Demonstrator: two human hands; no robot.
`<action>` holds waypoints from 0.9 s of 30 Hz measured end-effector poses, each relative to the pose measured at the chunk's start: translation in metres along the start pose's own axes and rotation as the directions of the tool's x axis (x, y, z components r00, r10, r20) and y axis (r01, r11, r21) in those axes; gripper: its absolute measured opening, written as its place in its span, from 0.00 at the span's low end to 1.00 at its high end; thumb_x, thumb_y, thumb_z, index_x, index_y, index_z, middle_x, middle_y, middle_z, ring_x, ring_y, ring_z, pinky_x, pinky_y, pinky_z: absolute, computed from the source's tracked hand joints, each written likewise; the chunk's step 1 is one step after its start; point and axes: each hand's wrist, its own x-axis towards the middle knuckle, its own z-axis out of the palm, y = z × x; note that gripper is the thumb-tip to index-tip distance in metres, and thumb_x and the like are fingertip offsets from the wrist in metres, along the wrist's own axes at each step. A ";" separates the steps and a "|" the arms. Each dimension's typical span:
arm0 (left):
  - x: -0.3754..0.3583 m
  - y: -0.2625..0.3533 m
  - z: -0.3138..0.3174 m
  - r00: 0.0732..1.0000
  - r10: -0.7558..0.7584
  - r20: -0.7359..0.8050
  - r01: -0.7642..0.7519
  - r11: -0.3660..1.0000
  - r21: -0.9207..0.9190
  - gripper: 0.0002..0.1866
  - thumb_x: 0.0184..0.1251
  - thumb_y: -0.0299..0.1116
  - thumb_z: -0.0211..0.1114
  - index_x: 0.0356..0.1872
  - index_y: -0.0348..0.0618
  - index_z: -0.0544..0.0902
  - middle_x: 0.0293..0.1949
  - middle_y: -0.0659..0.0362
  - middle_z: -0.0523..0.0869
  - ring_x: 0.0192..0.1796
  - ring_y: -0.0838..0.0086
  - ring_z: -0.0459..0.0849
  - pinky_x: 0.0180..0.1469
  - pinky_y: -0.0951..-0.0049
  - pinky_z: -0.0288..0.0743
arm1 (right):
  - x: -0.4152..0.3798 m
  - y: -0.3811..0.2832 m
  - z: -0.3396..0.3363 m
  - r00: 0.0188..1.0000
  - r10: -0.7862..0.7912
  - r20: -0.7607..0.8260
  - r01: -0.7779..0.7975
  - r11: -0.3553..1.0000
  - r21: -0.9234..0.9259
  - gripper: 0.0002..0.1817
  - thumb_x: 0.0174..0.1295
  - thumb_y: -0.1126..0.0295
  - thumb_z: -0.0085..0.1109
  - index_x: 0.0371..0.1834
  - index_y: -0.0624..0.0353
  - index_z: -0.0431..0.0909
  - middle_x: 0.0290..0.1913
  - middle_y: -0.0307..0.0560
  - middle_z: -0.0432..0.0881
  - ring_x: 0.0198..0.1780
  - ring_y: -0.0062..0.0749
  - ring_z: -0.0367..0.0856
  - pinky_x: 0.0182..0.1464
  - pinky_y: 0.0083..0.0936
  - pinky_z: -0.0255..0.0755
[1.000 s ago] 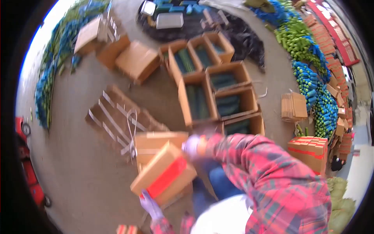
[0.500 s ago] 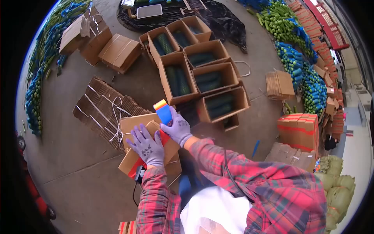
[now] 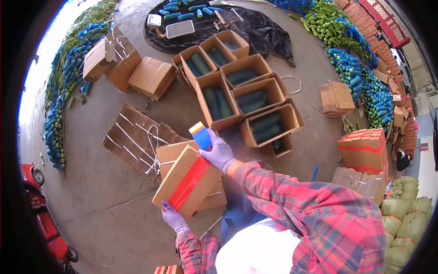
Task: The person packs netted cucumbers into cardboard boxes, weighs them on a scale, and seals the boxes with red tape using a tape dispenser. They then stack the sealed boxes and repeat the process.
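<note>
A cardboard box [image 3: 171, 185] is tilted in front of me, with a wide strip of red tape [image 3: 188, 182] along its upper face. My right hand [image 3: 218, 153], in a light purple glove, is closed round a blue tape dispenser [image 3: 200, 136] at the box's far right corner. My left hand [image 3: 174, 217], gloved alike, grips the near left edge of the box; some of its fingers are hidden behind the cardboard. Under and behind this box lies more cardboard [image 3: 171, 154].
Open boxes [image 3: 214, 102] filled with dark green gourds stand ahead. Flattened cardboard tied with white cord [image 3: 132, 137] lies to the left, near closed boxes [image 3: 153, 75]. At the right are taped cartons [image 3: 362, 148] and heaps of blue-netted vegetables [image 3: 376, 96].
My left hand has moved from the top of the box down to its near left edge. The box now shows its taped face. The dispenser stays in my right hand.
</note>
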 end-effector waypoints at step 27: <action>-0.026 -0.163 0.089 0.884 -0.431 -0.180 0.450 0.889 0.086 0.31 0.66 0.44 0.67 0.59 0.27 0.74 0.49 0.41 0.84 0.51 0.53 0.84 0.56 0.59 0.75 | 0.077 0.110 -0.093 0.913 0.088 0.399 -0.239 0.908 0.345 0.47 0.52 0.62 0.74 0.74 0.64 0.59 0.55 0.44 0.76 0.46 0.22 0.77 0.50 0.21 0.73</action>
